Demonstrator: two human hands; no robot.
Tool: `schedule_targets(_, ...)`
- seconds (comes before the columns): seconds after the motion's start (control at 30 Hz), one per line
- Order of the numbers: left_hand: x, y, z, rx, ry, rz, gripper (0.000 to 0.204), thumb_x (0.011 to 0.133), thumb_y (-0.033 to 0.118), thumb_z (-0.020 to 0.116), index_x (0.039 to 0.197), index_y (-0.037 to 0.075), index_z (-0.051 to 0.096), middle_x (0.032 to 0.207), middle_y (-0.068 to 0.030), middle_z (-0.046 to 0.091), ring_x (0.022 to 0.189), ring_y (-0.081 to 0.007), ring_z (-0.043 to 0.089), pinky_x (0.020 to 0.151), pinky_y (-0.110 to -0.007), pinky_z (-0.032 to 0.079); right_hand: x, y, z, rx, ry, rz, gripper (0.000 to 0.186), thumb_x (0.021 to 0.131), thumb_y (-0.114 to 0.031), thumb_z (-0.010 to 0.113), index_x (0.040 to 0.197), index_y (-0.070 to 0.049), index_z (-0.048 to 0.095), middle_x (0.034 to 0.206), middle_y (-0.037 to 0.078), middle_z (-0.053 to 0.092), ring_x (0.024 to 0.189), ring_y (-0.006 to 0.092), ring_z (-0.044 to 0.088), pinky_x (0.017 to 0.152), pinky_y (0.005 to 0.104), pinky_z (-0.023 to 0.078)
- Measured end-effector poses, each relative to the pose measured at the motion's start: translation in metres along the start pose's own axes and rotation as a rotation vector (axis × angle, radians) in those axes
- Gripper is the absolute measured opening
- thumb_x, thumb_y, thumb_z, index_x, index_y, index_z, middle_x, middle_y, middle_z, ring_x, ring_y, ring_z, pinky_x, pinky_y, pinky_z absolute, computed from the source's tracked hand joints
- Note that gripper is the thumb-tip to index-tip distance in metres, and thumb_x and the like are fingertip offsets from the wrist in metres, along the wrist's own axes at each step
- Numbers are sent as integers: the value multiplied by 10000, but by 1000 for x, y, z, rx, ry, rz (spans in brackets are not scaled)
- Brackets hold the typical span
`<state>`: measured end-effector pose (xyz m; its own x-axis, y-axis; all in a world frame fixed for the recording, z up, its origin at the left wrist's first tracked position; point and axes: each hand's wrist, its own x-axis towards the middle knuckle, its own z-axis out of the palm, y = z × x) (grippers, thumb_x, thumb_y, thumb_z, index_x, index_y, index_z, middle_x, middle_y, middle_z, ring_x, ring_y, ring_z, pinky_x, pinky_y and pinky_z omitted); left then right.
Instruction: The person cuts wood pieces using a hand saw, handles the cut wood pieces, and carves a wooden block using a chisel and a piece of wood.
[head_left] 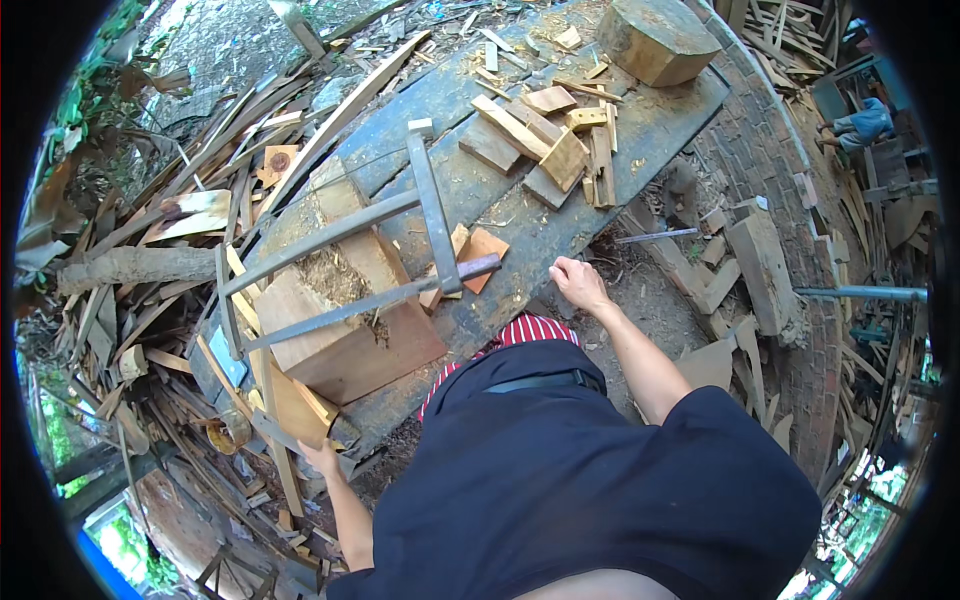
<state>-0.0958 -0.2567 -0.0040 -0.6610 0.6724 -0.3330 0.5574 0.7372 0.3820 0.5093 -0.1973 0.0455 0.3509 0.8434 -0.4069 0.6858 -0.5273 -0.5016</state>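
Note:
At lower left, my left hand (320, 458) is closed at the end of a flat, grey, blade-like strip (272, 430), whose exact kind I cannot make out. My right hand (580, 284) hangs beside the near edge of the workbench, fingers curled, with nothing visible in them. A wooden frame saw (325, 240) rests across a large wooden block (365, 355) on the bench. Its thin blade lies over the block's near side, and its purplish handle (480, 265) points right. Sawdust and a rough, splintered patch cover part of the block.
The worn blue-grey bench (640, 165) carries several offcuts (565, 160) and a thick block (655, 42) at its far right corner. Scrap wood (140, 265) heaps up along the left. Beams (762, 265) and a low brick edge (795, 170) lie right. Another person (865, 122) is far right.

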Motion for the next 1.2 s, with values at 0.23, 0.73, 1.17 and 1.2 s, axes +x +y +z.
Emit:
schedule_targets(0.23,-75,10,-6,137,-143,-2,831,738,80,695,1446,124,264,1379,-257,317,1257,-406,354,1048,-441,305,106,-4,-7,52,109,-115,224,858,-286,553,998,-117,599,1008,162,577,965,355,572,805,444,469)
schedule_targets(0.73,-162,58,-10,388,-160,101,673,771,176,679,1379,137,393,1377,-209,331,1248,-395,342,1055,-457,277,272,-2,-14,-312,206,-154,595,764,-390,680,1229,-71,493,1094,152,602,1132,283,521,1018,610,276)
schedule_targets(1.17,-196,131,0,323,-93,197,807,765,94,653,1457,152,241,1349,-232,357,1241,-407,338,1048,-457,281,169,-7,65,410,-318,-183,618,803,-403,663,1268,-33,495,1106,224,624,1064,346,596,889,403,463)
schedule_targets(1.2,-195,137,0,307,-77,217,814,767,89,650,1461,151,229,1343,-234,363,1239,-408,340,1049,-457,280,171,-4,71,481,-358,-159,613,807,-398,663,1266,-29,496,1105,224,624,1066,338,597,891,399,462)
